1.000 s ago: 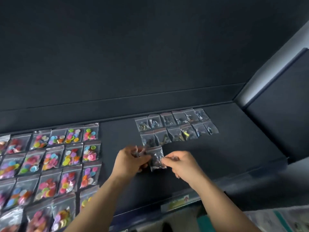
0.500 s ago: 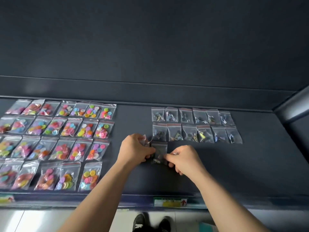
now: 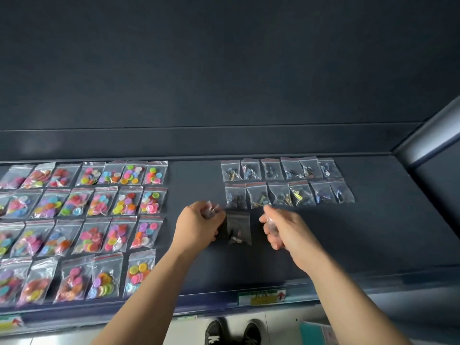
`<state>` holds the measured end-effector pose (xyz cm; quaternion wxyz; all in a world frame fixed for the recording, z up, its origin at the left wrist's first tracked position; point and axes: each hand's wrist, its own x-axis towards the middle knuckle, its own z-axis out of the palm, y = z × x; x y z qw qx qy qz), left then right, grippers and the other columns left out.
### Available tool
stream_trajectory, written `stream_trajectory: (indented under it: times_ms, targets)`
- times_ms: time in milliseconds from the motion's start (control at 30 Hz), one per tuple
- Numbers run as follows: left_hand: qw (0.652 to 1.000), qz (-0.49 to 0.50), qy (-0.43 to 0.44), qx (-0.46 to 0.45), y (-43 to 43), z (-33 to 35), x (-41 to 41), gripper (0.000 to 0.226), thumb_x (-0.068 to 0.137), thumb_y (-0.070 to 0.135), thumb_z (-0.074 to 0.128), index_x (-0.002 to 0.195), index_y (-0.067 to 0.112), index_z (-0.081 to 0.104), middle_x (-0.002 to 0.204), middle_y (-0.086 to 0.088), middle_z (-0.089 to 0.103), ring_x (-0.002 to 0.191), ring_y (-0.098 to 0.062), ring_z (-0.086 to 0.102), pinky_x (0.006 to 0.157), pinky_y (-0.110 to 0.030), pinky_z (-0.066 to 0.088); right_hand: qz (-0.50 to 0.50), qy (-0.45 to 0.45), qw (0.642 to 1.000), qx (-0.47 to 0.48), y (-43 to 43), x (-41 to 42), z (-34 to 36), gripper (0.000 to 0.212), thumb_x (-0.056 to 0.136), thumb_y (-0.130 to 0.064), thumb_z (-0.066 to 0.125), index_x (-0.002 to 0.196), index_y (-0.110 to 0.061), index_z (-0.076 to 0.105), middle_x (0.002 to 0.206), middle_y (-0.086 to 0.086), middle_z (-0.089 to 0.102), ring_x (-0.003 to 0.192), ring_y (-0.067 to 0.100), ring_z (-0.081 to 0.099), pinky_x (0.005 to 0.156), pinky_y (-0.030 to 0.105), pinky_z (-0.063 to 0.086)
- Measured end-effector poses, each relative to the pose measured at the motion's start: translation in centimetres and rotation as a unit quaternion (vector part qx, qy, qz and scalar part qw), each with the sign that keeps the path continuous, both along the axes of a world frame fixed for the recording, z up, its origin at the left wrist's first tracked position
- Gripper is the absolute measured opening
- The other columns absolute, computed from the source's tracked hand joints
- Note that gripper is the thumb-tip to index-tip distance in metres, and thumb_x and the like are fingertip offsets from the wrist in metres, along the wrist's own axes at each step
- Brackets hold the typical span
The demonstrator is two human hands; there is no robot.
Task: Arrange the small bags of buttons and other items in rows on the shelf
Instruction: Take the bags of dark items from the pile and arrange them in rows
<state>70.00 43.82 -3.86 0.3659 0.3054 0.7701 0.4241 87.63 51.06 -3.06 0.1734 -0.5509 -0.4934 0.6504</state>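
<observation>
**Both hands flank one bag laid flat on the shelf**

The left hand (image 3: 199, 225) has its fingers curled tight round a bunch of clear bags (image 3: 211, 209), whose crumpled tops stick out above the knuckles. It sits just left of the lone bag (image 3: 238, 227), almost at its edge. The right hand (image 3: 286, 227) is blurred. Its fingers curl inward round what looks like one clear packet (image 3: 270, 221), and it hovers just right of the lone bag with a gap between them.

The lone bag lies flat and free of both hands, with small dark bits gathered at its near end. Just behind it run two rows of dark-item bags (image 3: 280, 192), six to a row, and it sits below the leftmost bag of the nearer row. Well to its left, button bags (image 3: 92, 235) full of bright colours lie in four rows. All of them rest on the dark shelf (image 3: 323, 232).

In front of the lone bag a label (image 3: 261, 297) sticks to the shelf's front edge, and below that a pair of black shoes (image 3: 232, 332) stands on the floor
</observation>
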Motion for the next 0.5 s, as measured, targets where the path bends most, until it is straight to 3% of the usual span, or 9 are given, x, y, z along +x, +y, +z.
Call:
stream_trajectory:
  times_ms: [67,167,233,333,500]
  targets:
    - [0.997,-0.007,-0.059,0.046,-0.5,0.7,0.2,0.022,0.082,0.016,0.073,0.082,-0.001,0.059,0.059,-0.005,0.054,0.046,-0.013,0.049,0.048,-0.023,0.049,-0.068,0.165,0.979,-0.093,0.2,0.5,0.7,0.028,0.099,-0.015,0.044,0.111,0.004,0.059,0.070,0.008,0.047,0.057,0.016,0.042,0.054,0.027,0.041]
    - [0.981,-0.063,-0.169,0.064,-0.8,1.9,1.3,0.031,0.068,0.018,0.083,0.076,0.008,0.055,0.054,0.002,0.053,0.048,-0.014,0.048,0.049,-0.020,0.046,-0.099,0.286,0.946,-0.114,0.1,1.2,1.5,0.023,0.098,-0.004,0.044,0.113,0.000,0.060,0.075,0.008,0.057,0.072,0.019,0.060,0.071,0.032,0.056]
    - [0.975,-0.103,-0.192,0.047,-0.6,2.4,2.5,0.035,0.061,0.021,0.086,0.076,0.009,0.056,0.058,-0.001,0.058,0.050,-0.014,0.051,0.050,-0.021,0.047,-0.099,0.309,0.941,-0.090,-0.2,1.3,1.6,0.019,0.091,-0.002,0.053,0.106,-0.002,0.064,0.078,0.007,0.065,0.085,0.022,0.065,0.082,0.036,0.056]
    - [0.973,-0.122,-0.192,0.045,-0.1,2.4,4.1,0.041,0.060,0.023,0.086,0.085,0.001,0.062,0.063,-0.005,0.061,0.053,-0.016,0.054,0.051,-0.024,0.048,-0.090,0.285,0.954,-0.031,-0.4,1.4,1.8,0.013,0.080,-0.008,0.062,0.092,-0.007,0.067,0.084,0.007,0.069,0.089,0.021,0.066,0.081,0.033,0.051]
    - [0.974,-0.090,-0.198,0.067,0.5,2.2,4.7,0.018,0.078,0.016,0.077,0.085,0.004,0.065,0.057,-0.010,0.058,0.044,-0.015,0.048,0.047,-0.024,0.044,-0.069,0.293,0.953,-0.038,0.3,2.2,2.0,0.011,0.082,-0.005,0.060,0.091,-0.010,0.064,0.097,0.012,0.074,0.092,0.021,0.069,0.082,0.035,0.050]
